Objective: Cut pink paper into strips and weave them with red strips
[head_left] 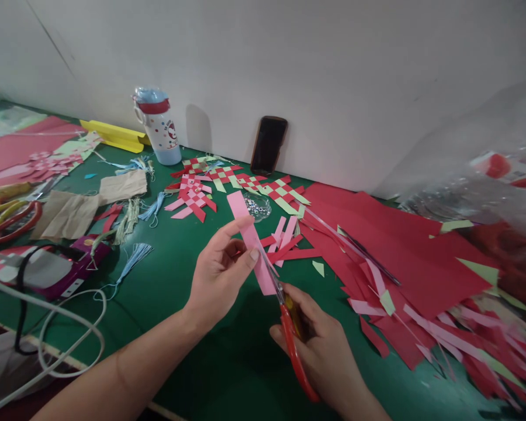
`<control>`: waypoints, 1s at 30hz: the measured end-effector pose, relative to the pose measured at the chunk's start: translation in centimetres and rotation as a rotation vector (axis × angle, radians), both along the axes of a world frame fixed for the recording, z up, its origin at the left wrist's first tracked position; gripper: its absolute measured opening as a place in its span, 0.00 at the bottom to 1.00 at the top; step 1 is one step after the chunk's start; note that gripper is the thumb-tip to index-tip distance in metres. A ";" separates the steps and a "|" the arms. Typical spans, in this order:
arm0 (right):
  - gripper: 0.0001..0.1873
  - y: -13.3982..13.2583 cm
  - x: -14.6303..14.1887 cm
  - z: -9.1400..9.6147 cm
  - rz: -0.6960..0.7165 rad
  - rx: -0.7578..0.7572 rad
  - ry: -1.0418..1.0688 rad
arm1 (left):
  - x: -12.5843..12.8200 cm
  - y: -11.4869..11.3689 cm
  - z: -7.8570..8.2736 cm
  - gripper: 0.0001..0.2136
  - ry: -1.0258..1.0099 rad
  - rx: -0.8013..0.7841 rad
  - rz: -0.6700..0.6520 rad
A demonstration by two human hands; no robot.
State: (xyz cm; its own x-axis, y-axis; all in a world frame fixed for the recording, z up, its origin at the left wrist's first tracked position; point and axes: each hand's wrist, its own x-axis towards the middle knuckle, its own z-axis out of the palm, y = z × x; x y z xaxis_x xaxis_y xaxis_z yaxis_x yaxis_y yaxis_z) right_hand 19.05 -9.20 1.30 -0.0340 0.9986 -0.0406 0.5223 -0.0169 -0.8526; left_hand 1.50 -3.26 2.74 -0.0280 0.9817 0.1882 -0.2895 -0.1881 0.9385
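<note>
Between the thumb and fingers of my left hand (221,263) is a pink paper strip (262,275), held up over the green table. My right hand (322,345) grips red-handled scissors (291,345), whose blades meet the strip along its right edge near the lower end. Just beyond the strip lies a small clear dish (258,207) of tiny beads. Loose pink and red strips (284,237) rest beside it. Farther back, several woven checkered paper pieces (283,190) in red, pink and pale green lie in a row.
Large red paper sheets (377,234) and a heap of cut scraps (486,351) cover the right side. A bottle (160,128) and a phone (269,145) stand by the wall. Tassels (134,260), a purple power strip (76,263), a white cable (79,330) and more scissors (13,222) lie left.
</note>
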 end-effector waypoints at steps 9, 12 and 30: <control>0.25 0.0 0.1 0.2 0.007 -0.014 0.021 | -0.3 0.5 -0.2 0.18 -0.075 0.020 0.019; 0.25 -0.1 0.1 0.0 0.029 -0.036 0.017 | -0.6 0.9 -0.3 0.17 -0.111 0.041 0.052; 0.26 0.0 -0.4 0.3 -0.007 -0.008 0.014 | -0.3 0.6 -0.6 0.17 -0.062 0.034 0.063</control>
